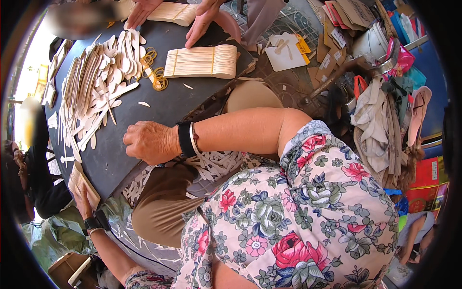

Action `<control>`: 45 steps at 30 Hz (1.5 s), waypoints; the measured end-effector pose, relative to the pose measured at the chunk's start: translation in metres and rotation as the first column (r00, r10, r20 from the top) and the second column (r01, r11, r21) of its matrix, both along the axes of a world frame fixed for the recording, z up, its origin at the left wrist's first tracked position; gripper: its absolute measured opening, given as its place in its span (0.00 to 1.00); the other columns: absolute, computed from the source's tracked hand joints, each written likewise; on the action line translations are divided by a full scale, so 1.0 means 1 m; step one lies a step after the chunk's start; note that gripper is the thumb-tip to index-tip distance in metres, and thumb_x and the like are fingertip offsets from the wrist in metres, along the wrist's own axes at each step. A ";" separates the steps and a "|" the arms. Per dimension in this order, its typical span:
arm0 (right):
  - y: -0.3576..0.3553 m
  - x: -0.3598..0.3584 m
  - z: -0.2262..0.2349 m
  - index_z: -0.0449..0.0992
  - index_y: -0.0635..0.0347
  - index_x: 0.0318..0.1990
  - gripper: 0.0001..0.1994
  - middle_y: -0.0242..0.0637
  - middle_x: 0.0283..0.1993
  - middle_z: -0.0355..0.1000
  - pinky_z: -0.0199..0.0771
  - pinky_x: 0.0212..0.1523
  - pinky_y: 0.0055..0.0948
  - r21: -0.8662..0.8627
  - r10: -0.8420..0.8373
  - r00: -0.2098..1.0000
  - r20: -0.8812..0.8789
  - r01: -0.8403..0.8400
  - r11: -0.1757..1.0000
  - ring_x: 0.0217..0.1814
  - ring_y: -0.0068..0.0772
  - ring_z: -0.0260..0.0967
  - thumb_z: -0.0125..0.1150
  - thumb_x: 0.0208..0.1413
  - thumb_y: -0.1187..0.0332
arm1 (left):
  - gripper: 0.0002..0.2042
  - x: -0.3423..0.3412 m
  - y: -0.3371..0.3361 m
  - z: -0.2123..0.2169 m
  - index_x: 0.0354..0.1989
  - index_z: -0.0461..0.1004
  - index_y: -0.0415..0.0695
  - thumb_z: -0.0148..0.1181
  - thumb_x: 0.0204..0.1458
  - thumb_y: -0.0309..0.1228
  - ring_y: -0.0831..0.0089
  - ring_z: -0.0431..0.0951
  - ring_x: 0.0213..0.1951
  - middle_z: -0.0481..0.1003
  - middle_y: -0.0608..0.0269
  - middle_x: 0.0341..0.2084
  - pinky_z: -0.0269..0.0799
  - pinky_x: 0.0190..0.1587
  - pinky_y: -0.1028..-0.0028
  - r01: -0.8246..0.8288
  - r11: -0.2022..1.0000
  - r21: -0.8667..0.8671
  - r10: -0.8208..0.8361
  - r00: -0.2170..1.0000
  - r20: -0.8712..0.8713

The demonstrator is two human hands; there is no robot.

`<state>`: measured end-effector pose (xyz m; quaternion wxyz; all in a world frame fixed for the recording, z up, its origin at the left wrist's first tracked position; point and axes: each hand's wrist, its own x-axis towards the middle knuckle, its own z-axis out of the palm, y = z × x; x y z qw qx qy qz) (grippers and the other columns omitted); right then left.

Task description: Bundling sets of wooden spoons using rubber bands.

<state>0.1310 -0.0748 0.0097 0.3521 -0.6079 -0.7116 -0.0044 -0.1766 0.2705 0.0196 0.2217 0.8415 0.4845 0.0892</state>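
At the table's near left edge, my left hand (83,204) grips a stack of pale wooden spoons (83,184), its fingers along the side. My right hand (151,142) is over the dark table (126,113), back upward and fingers curled under; whatever they may hold is hidden. Beyond it spreads a large loose heap of wooden spoons (91,82). To the heap's right lie yellow rubber bands (159,79) and a banded bundle of wooden spoons (201,62). Another person's hands (202,21) are at the far side, one touching that bundle.
A second banded bundle (171,13) lies at the far edge. Many loose spoons (219,166) lie below the table around my knee (163,207). Cardboard pieces (332,58), a white bucket (373,43) and hanging cloths (375,120) crowd the right side. Green plastic sheeting (62,233) lies at lower left.
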 end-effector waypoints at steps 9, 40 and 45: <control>0.014 -0.016 -0.003 0.72 0.60 0.27 0.06 0.41 0.39 0.70 0.68 0.47 0.38 0.146 0.089 0.994 -0.065 -0.079 0.986 0.44 0.44 0.68 0.60 0.39 0.71 | 0.43 0.002 -0.046 0.024 0.64 0.55 0.37 0.48 0.50 0.63 0.45 0.56 0.63 0.58 0.41 0.61 0.49 0.64 0.57 0.009 0.948 0.317 0.066 0.972 -0.225; -0.056 0.051 0.193 0.40 0.80 0.65 0.59 0.56 0.55 0.66 0.73 0.47 0.35 0.428 0.634 0.706 -0.316 -0.490 0.759 0.51 0.46 0.70 0.68 0.41 0.42 | 0.49 0.023 -0.032 0.000 0.69 0.46 0.52 0.45 0.42 0.71 0.48 0.46 0.68 0.47 0.48 0.67 0.43 0.64 0.45 -0.191 0.927 0.322 0.301 0.892 -0.337; -0.060 0.065 0.198 0.40 0.80 0.65 0.58 0.56 0.55 0.66 0.73 0.46 0.34 0.396 0.600 0.758 -0.256 -0.484 0.780 0.51 0.45 0.71 0.69 0.41 0.42 | 0.46 -0.002 -0.043 0.005 0.67 0.52 0.45 0.48 0.44 0.66 0.50 0.53 0.65 0.52 0.46 0.65 0.51 0.64 0.55 -0.078 0.935 0.345 0.191 0.932 -0.308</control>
